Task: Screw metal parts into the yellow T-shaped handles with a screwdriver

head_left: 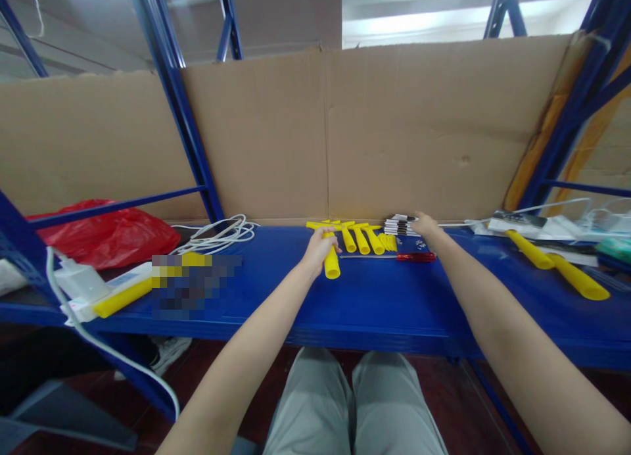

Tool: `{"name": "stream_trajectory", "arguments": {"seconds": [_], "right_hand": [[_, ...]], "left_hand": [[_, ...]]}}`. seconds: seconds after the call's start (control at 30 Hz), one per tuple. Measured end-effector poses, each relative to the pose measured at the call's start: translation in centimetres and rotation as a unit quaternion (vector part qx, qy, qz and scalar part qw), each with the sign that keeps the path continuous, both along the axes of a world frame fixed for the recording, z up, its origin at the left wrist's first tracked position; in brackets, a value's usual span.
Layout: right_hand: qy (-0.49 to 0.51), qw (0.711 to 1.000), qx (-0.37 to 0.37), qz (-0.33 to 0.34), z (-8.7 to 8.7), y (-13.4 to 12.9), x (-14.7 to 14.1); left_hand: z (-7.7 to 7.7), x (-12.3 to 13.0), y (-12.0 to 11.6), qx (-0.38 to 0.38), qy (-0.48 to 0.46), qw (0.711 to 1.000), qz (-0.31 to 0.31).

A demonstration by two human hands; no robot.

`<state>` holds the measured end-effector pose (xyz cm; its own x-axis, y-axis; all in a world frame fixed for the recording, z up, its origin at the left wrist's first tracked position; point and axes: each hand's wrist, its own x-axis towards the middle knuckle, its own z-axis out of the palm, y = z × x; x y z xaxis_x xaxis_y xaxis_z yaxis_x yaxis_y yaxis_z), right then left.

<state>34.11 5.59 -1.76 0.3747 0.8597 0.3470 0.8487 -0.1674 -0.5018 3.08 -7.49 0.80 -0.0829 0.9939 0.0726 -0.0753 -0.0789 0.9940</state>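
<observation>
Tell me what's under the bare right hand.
The right hand is at the right end of a layered black-and-white stack on the blue metal shelf; anything directly beneath the hand is covered.

Workshop: blue metal workbench [276,281], cardboard partition [256,133], lined-up yellow parts [363,242].

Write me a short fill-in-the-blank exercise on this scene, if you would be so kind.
The left grip holds a tube coloured ____.
The right grip is at a stack coloured black and ____.
The crumpled bag on the left is coloured ____.
The panel behind the blue shelf is made of ____.

Missing words: yellow; white; red; cardboard.
</observation>
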Motion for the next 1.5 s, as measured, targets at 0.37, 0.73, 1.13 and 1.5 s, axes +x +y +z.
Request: {"name": "stream_trajectory", "arguments": {"seconds": [0.37,0.73,1.13,1.5], "right_hand": [[-0.052,0.993,-0.014,0.104,-0.2,0.8,-0.9],[-0.078,0.984,-0.024,0.161,0.4,-0.5,-2.8],[-0.068,0.977,0.023,0.201,0.7,-5.4,-4.2],[-0.04,0.953,-0.035,0.299,0.3,-12.8,-4.3]], "left_hand": [[0.1,0.1,-0.2,-0.008,0.004,1.0,-0.013],[-0.1,0.2,-0.2,-0.001,0.012,0.999,-0.031],[-0.3,0.4,-0.7,0.021,0.061,0.995,-0.08],[-0.1,-0.1,-0.7,0.021,0.104,0.989,-0.1]]}}
